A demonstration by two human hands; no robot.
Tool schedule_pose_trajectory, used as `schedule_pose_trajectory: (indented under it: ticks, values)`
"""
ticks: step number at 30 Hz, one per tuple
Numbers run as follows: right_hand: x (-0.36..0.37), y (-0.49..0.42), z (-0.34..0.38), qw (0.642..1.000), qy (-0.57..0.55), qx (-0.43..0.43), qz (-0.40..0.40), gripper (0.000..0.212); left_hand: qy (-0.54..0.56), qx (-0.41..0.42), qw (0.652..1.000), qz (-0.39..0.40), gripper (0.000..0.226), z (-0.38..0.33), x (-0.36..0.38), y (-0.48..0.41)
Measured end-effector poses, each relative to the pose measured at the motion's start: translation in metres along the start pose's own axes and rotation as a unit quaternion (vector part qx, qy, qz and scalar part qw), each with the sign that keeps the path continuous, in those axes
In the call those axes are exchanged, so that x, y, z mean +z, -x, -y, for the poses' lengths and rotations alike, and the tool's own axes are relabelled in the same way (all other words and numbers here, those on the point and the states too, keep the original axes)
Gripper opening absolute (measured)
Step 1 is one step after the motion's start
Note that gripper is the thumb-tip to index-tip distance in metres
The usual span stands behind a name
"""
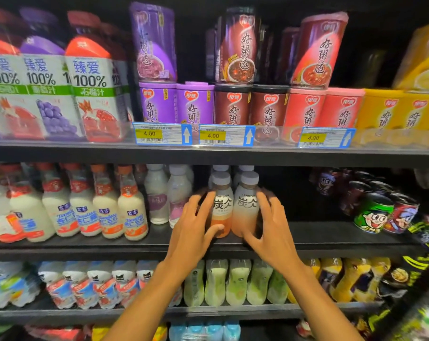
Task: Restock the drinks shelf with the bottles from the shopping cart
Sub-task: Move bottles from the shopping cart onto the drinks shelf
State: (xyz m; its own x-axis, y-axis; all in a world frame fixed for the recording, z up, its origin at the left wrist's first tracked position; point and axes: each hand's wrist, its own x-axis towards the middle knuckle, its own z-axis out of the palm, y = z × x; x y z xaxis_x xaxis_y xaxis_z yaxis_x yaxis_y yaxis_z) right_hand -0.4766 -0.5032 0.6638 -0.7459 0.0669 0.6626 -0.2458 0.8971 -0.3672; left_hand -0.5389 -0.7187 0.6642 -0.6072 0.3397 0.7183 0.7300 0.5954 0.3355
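so the orange bottle (222, 207) and paler bottle (246, 207) stand side by side, touching, near the middle shelf's (331, 238) front edge. left hand (196, 230) is wrapped round the orange one, right hand (272, 230) round the paler one.

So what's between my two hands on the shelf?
Head view: orange bottle against the left hand, paler bottle against the right hand, side by side.
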Motion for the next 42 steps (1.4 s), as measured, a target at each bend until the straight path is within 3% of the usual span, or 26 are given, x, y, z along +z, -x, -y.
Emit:
schedule_pose_trajectory:
  ticks: [4,18,28,33,38,42]
  values:
    - [0.0,0.007,-0.002,0.986,0.141,-0.084,-0.02,0.099,-0.084,0.052,0.995,-0.003,0.089,0.009,0.003,0.007]
    - [-0.003,0.005,-0.005,0.989,0.131,-0.066,0.011,0.108,-0.053,0.013,0.998,0.024,0.076,0.005,0.004,0.002]
    - [-0.009,0.012,-0.003,0.984,0.166,-0.06,0.012,0.097,-0.109,0.002,0.994,0.005,0.076,-0.006,-0.002,0.012]
    - [-0.034,0.055,-0.015,0.976,0.218,0.016,-0.012,0.085,-0.086,0.051,0.995,-0.025,0.069,-0.038,0.012,0.045]
    - [-0.082,0.142,-0.059,0.946,0.291,0.142,-0.001,0.082,0.017,0.108,0.991,0.071,0.069,-0.094,0.066,0.079]
    - [-0.131,0.232,-0.094,0.908,0.336,0.25,0.017,0.085,0.077,0.152,0.968,0.182,0.075,-0.158,0.125,0.103]
